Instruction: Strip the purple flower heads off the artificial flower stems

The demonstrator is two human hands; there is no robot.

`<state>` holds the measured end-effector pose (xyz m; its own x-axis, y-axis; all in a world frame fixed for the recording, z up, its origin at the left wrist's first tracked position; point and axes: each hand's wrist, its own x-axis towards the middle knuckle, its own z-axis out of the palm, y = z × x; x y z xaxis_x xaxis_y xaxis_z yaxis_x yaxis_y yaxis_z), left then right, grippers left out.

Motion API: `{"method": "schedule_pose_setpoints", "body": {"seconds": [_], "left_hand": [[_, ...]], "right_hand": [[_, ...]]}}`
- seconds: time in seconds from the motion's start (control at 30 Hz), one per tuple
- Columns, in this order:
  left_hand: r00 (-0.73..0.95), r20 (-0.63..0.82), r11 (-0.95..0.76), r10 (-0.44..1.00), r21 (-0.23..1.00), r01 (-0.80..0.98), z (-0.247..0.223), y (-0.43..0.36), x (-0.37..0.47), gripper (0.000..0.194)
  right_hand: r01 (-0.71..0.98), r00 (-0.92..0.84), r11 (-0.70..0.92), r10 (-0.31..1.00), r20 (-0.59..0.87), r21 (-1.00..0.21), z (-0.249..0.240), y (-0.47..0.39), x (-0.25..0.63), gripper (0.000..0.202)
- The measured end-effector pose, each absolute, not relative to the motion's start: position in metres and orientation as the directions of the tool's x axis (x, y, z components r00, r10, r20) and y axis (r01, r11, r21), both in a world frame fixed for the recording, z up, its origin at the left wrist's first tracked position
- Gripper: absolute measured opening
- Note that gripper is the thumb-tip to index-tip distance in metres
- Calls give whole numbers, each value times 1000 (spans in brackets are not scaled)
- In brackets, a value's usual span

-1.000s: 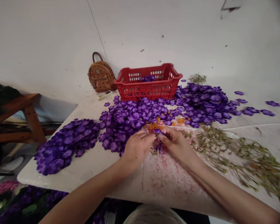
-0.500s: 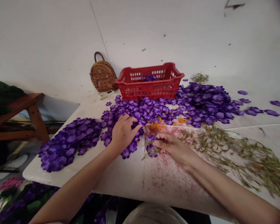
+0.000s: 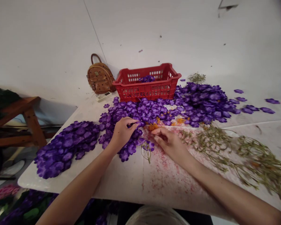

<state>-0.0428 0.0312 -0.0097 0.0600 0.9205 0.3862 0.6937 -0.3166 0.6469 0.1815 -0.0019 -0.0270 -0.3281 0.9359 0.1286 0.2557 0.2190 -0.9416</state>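
My left hand is over the near edge of the pile of purple fabric flowers, thumb and forefinger pinched together. Whatever is at those fingertips blends into the purple behind. My right hand hovers just right of it, fingers curled with a gap between thumb and forefinger and nothing visible in them. Below and between the hands lies a thin green plastic stem with purple blooms on it. Small orange flower centres are scattered right beyond my right fingertips.
A red plastic crate with some purple flowers stands at the back, beside a brown backpack and a white remote. Another purple flower heap lies left. Bare green stems spread over the right side. A wooden stand is left of the table.
My right hand has let go of the flowered stem, which now lies on the table. My left thumb and forefinger have closed into a pinch. The view has shifted slightly.
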Motion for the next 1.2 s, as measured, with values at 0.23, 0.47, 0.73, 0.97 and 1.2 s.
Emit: {"method": "schedule_pose_setpoints", "body": {"seconds": [0.23,0.47,0.73,0.97,1.2], "left_hand": [[69,246,-248,967,833,494,4,11,-21,11],[119,172,-205,978,900,385,9,1,-2,12],[135,93,-126,986,957,261,4,3,-2,13],[80,324,-323,943,827,461,7,6,-9,19],[127,214,-245,969,907,341,-1,8,-5,12]], "right_hand": [[96,-250,230,947,200,-968,-19,2,174,13],[207,-217,389,913,346,-898,-12,0,174,7],[274,-156,512,859,487,-814,-14,3,179,12],[172,-189,388,915,356,-906,-17,5,177,9],[170,-249,347,921,301,-922,-16,8,180,7]]}}
